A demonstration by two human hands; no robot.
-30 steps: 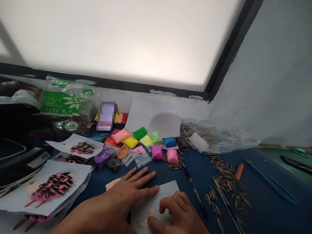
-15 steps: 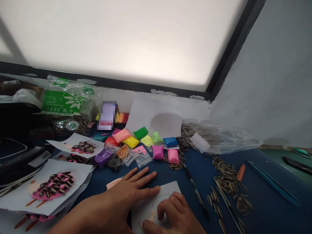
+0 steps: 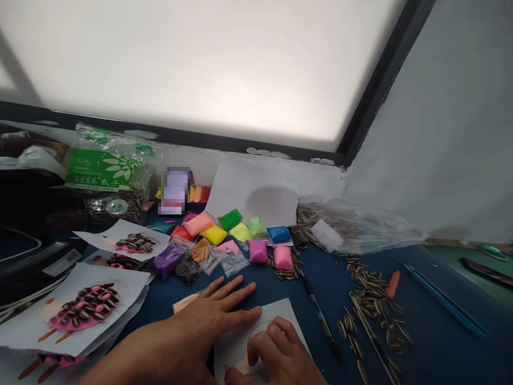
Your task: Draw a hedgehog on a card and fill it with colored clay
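Note:
My left hand (image 3: 200,329) lies flat with its fingers spread, its thumb side holding down a white sheet of paper (image 3: 280,309). A curved pencil line shows on that sheet. My right hand (image 3: 282,353) is curled over the paper, its thumb tip low against a small smear of pale peach clay (image 3: 243,366). The curled fingers partly hide the clay and the drawing. Just beyond my left wrist, a peach clay piece (image 3: 185,303) is half covered by the hand.
Clay packets (image 3: 214,233) in several colours lie ahead. Finished sunflower-seed hedgehog pictures (image 3: 92,310) are stacked at left. On the right are a pen (image 3: 320,310), loose sunflower seeds (image 3: 368,283), metal tweezers (image 3: 372,337), an orange stick (image 3: 393,284) and blue tweezers (image 3: 444,299). A seed bag (image 3: 104,168) stands behind.
My right hand has shifted slightly left and down over the paper, the thumb moving along the clay. My left hand stays in place. The view has shifted slightly.

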